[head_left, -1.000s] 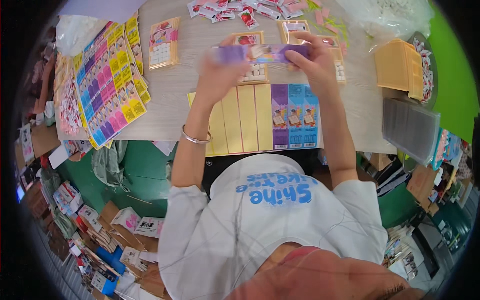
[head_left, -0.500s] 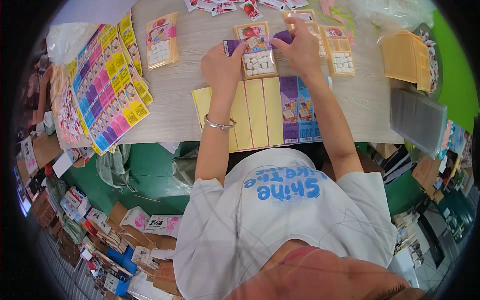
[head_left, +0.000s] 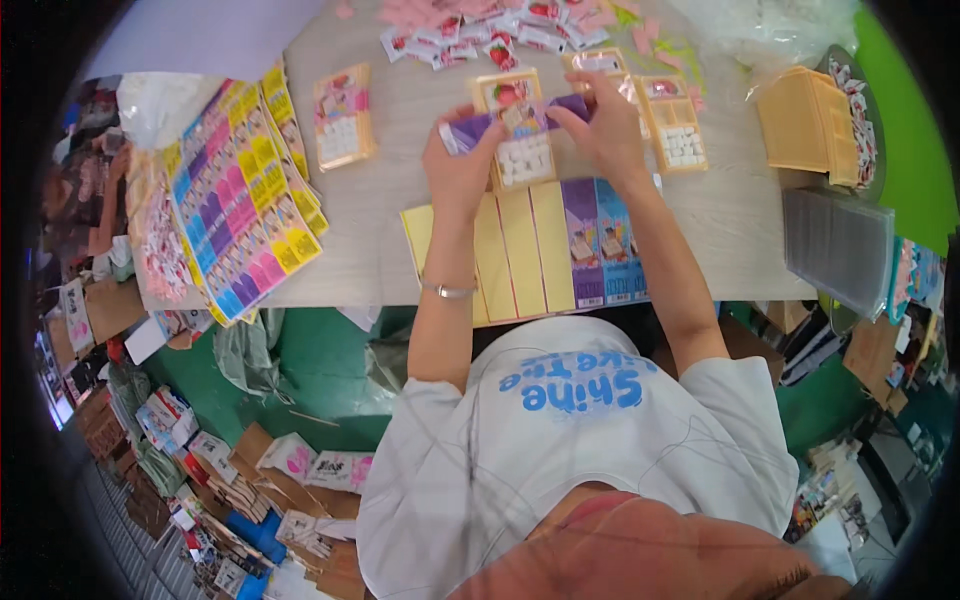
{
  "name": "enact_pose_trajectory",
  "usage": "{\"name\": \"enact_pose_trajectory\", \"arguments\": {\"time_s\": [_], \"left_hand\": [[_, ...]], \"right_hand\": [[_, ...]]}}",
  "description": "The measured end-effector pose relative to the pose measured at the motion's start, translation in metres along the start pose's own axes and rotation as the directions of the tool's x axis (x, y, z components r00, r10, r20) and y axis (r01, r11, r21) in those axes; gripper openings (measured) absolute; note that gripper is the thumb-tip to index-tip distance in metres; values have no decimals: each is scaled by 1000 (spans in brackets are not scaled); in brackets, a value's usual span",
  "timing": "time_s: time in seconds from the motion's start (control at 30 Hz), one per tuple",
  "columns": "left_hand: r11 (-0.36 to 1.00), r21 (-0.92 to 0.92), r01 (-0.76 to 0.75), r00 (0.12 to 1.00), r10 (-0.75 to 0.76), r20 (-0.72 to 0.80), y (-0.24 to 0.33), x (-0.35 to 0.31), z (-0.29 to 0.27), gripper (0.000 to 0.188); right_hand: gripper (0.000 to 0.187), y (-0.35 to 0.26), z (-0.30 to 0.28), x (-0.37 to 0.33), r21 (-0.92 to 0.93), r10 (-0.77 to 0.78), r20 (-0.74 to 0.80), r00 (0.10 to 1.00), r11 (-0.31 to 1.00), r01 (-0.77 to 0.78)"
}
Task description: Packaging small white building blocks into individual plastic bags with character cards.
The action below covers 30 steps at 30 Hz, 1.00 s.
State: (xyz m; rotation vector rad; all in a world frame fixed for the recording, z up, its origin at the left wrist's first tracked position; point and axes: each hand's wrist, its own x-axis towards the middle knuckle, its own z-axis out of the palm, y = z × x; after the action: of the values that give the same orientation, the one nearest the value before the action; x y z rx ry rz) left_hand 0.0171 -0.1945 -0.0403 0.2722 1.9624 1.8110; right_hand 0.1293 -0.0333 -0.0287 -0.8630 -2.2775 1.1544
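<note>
A cream plastic compartment tray [head_left: 523, 172] stands in front of me, holding small white blocks at its near end and a strawberry-printed sachet [head_left: 508, 92] at its far end. Across its middle runs a purple printed sticker label [head_left: 470, 131], its ends sticking out on both sides. My left hand [head_left: 463, 165] pinches the label's left end between thumb and fingers, close against the tray. At the opposite end, my right hand [head_left: 608, 135] grips the label with thumb and forefinger. Just nearer than the tray lies a sticker sheet [head_left: 520, 250], mostly bare yellow backing with purple and blue labels at its right.
Filled trays stand at the left [head_left: 343, 115] and right [head_left: 683, 145]. Printed sticker sheets [head_left: 240, 190] lie at far left. Strawberry sachets [head_left: 500, 50] are heaped at the back. Empty cream trays [head_left: 805, 120] and clear plastic covers [head_left: 838, 235] are stacked at the right edge.
The label, held straight across the tray before, now has its middle against the tray and its ends bent. My left fingers have come round the tray's left side. The whole view has shifted slightly.
</note>
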Motion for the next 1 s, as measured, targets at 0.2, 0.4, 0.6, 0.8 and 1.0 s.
{"name": "enact_pose_trajectory", "arguments": {"time_s": [0.2, 0.4, 0.6, 0.8, 1.0], "left_hand": [[723, -573, 385, 904, -171, 392, 28, -46, -8, 32], [644, -620, 449, 871, -158, 466, 51, -77, 10, 33], [818, -516, 255, 956, -136, 258, 51, -89, 3, 45], [952, 48, -301, 953, 303, -24, 61, -91, -4, 60], [726, 268, -633, 769, 630, 110, 79, -133, -7, 33]], "right_hand": [[34, -19, -32, -29, 774, 110, 417, 902, 477, -416], [23, -58, -44, -65, 904, 115, 394, 912, 135, -407], [24, -49, -84, -87, 850, -31, 368, 929, 416, -323], [28, -58, -83, -99, 778, 57, 270, 961, 575, -253], [21, -52, -84, -117, 569, -100, 65, 993, 821, 46]]}}
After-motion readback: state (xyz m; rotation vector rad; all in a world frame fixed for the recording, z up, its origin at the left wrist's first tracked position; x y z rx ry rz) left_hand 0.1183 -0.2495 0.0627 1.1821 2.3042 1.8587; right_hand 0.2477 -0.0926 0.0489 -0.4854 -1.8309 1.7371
